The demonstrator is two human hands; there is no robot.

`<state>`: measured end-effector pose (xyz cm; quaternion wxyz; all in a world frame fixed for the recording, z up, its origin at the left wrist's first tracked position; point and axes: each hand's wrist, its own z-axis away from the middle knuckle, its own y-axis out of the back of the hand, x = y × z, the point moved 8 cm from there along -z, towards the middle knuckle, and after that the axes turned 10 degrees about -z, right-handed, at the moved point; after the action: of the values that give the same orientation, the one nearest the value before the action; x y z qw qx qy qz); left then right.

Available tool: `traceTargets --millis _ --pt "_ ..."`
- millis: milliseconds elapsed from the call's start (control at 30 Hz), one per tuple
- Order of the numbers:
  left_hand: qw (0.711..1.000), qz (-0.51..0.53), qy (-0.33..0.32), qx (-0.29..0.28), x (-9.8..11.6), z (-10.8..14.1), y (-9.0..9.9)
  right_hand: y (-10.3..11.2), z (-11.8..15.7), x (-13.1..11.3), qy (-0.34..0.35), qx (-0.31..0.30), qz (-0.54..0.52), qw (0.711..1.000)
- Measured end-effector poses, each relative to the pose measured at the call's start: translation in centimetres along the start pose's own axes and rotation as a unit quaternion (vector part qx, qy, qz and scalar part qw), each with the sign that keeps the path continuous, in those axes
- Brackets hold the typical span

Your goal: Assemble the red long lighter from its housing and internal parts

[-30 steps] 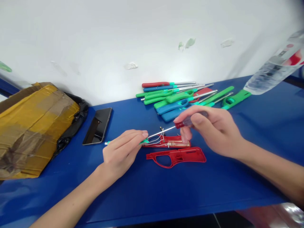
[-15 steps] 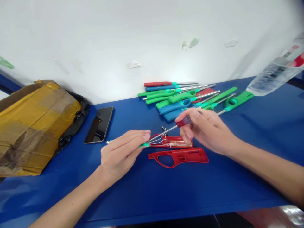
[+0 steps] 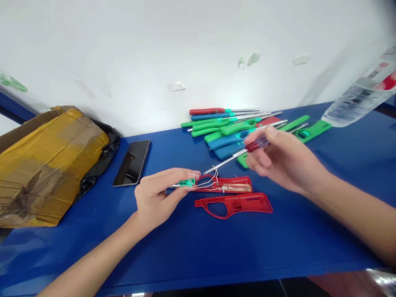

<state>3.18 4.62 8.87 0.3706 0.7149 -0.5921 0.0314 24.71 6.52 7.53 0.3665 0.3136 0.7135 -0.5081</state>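
Here, the right hand (image 3: 280,159) grips a screwdriver (image 3: 255,145) — seemingly above white wires (image 3: 208,182).

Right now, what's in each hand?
Left hand: closed on the green nozzle piece.
Right hand: closed on the screwdriver.

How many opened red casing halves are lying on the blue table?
2. The near half lies closest to the camera; the far half lies just beyond it. More could be hidden under the heaped lighters.
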Motion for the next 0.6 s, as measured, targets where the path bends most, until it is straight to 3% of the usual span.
traceTargets --millis 100,167,233,300,400,500,600 --pt "1.0 -0.022 0.017 -0.006 -0.6 -0.2 -0.1 1.1 0.0 -1.2 0.067 0.036 0.08 0.994" --pt "0.998 -0.048 0.047 -0.002 -1.3 -0.2 0.0 1.6 0.3 -2.0 0.127 0.065 0.204 0.969" --pt "0.995 -0.066 0.073 0.001 -1.8 -0.1 0.0 0.9 0.6 -2.3 0.186 0.051 0.383 0.904" --pt "0.995 -0.057 0.083 -0.007 -2.1 -0.1 -0.1 -0.7 0.9 -1.2 0.215 -0.031 0.528 0.821" --pt "0.995 0.009 0.092 -0.035 -2.3 -0.2 -0.6 -1.8 1.3 0.9 0.219 -0.123 0.634 0.731" --pt "0.984 0.109 0.12 -0.076 -2.6 -0.3 -1.3 -1.6 1.3 2.2 0.199 -0.165 0.699 0.667" --pt "0.957 0.213 0.155 -0.119 -2.9 -0.1 -2.2 -0.7 1.0 2.6 0.163 -0.167 0.743 0.628"
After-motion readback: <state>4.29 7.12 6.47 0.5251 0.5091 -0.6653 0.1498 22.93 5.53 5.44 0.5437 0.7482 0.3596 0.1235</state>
